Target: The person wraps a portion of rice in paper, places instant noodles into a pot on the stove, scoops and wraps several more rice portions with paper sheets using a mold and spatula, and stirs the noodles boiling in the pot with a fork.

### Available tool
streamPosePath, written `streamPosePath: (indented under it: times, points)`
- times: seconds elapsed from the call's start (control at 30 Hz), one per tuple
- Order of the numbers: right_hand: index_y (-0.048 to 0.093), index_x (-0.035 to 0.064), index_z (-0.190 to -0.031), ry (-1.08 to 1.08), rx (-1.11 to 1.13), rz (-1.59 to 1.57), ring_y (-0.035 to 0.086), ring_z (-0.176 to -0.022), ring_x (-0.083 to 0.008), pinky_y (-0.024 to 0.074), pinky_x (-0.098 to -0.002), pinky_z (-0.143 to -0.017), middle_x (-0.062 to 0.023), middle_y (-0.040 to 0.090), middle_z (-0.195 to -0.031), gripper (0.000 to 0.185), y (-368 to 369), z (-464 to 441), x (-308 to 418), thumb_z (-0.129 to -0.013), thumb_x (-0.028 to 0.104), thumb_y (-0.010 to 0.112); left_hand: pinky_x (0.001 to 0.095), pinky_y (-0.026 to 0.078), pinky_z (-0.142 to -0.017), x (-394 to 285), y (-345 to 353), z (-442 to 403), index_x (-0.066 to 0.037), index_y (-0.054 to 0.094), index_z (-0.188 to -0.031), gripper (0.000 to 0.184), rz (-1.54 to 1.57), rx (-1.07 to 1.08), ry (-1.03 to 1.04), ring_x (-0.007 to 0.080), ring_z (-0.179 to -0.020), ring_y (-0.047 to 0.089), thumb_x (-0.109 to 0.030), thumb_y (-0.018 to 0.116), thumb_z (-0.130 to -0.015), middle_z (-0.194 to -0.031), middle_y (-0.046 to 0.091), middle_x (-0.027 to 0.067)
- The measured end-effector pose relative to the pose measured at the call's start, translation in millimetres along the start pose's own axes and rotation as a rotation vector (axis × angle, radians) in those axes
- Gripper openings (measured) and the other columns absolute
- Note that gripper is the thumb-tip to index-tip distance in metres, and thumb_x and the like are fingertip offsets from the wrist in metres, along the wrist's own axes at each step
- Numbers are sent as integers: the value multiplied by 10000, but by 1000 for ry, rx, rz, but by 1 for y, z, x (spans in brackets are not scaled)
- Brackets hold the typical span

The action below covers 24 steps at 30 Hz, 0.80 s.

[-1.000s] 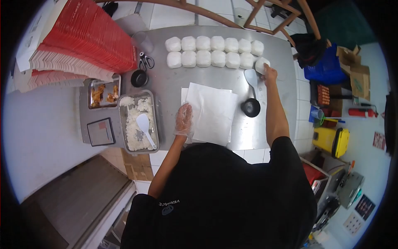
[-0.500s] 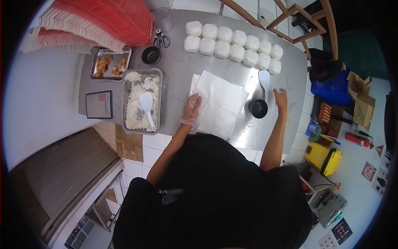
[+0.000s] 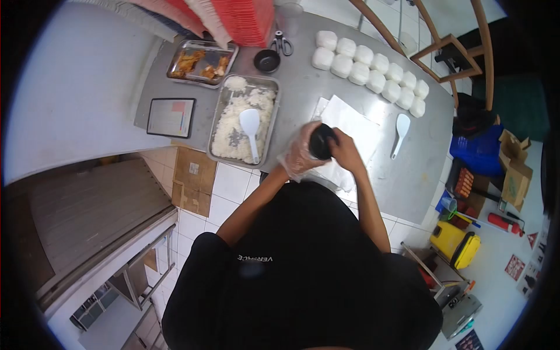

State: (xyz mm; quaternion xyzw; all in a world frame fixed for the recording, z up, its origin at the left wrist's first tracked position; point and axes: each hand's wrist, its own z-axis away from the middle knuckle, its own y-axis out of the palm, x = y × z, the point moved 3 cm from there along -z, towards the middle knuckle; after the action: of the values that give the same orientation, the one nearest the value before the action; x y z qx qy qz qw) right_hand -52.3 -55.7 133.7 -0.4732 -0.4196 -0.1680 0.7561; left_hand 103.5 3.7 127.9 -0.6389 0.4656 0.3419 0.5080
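A small black bowl is held above the stack of white paper sheets. My left hand, in a clear plastic glove, holds the bowl from its left side. On the other side my bare right hand grips its rim. Left of my hands, a metal tray of white rice holds a white rice paddle. Another white paddle lies on the metal table right of the paper. Two rows of white wrapped bundles stand toward the far edge.
At the left are a tray of browned food pieces, a tablet, a second black bowl, scissors and stacked red packaging. A wooden frame stands beyond the table.
My right hand has left the bundles, picked up the black bowl from beside the right paddle and brought it left over the paper. My left hand has moved onto the bowl. The view has turned.
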Motion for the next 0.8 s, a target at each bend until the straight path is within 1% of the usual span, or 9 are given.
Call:
streamPosePath:
  times: [0.03,0.1,0.17,0.27,0.33,0.5,0.57,0.7,0.8]
  points:
    - [576,-15,-1091,-68,24,-92,629,-727,-376,488,-435,-690,-239,634,-829,238,18,-12,15,-920,147,547,384,417,-1026,7,-19,10,-46,338,-1389,1035,39,-71,-48,309,-1235,471,-325,907,-571,-1331,454,158]
    - [637,-5,-982,273,242,-518,631,-732,-374,486,-429,-675,-232,657,-844,339,41,-30,64,-960,313,521,370,438,-987,8,-84,31,-48,382,-1342,966,115,-187,-142,267,-1140,538,-269,915,-566,-1235,514,137]
    - [680,-3,-881,87,125,-98,653,-746,-336,511,-432,-715,-190,672,-844,415,90,-60,73,-941,379,531,360,470,-953,27,-143,63,-45,346,-1359,970,-96,-435,-250,249,-1086,563,-241,913,-597,-1207,520,139]
    - [689,-22,-857,-20,254,497,649,-891,-381,521,-460,-814,-217,660,-924,414,168,-73,107,-876,381,598,345,502,-914,49,-204,95,-42,298,-1372,967,246,-725,-352,241,-1032,585,-220,902,-638,-1196,518,151]
    - [684,-34,-889,-31,179,546,646,-899,-375,522,-452,-810,-225,659,-932,432,210,-78,100,-856,392,618,334,521,-888,84,-230,115,-44,266,-1377,951,74,-941,-379,240,-1025,588,-207,885,-673,-1207,514,154]
    - [644,-41,-958,138,251,422,595,-990,-431,498,-510,-821,-267,611,-1037,397,215,-102,81,-819,331,662,348,516,-880,122,-223,115,-49,312,-1367,944,110,-1011,-350,243,-1010,606,-249,897,-654,-1164,567,163]
    - [607,-33,-1031,91,193,464,600,-973,-432,492,-520,-822,-263,624,-1007,371,188,-116,73,-857,294,617,363,524,-874,122,-220,111,-75,309,-1369,982,-202,-923,-468,261,-1013,621,-261,912,-616,-1162,574,168]
    - [637,43,-1006,39,209,839,652,-958,-385,531,-489,-790,-229,658,-1038,235,133,-163,129,-878,170,487,385,536,-846,156,-221,115,-96,308,-1366,1015,-228,-886,-324,285,-1020,630,-282,922,-581,-1176,573,168]
    - [636,90,-1071,-5,257,888,662,-947,-358,531,-471,-792,-185,677,-1007,253,154,-212,124,-863,222,581,392,518,-881,159,-223,112,-68,340,-1353,1000,-249,-880,-316,303,-1054,602,-293,923,-572,-1205,542,169]
